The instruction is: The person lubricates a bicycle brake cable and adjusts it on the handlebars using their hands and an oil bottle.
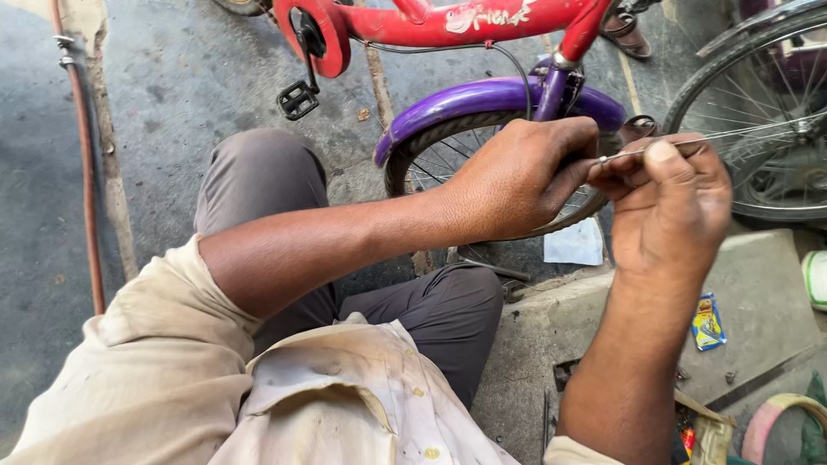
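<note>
Hands pinch a thin wire between fingertips above the purple-fendered wheel; wire is unattached to it yet.

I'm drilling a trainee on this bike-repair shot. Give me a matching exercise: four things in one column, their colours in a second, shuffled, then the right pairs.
Things:
1. curved bicycle mudguard over the small wheel
2. bicycle frame tube at the top
3. small flat packet on the concrete slab
4. thin wire pinched between the left hand and right hand

Colours:
A. red
B. silvery metal
C. purple
D. yellow and blue

Pairs: 1-C, 2-A, 3-D, 4-B
</note>
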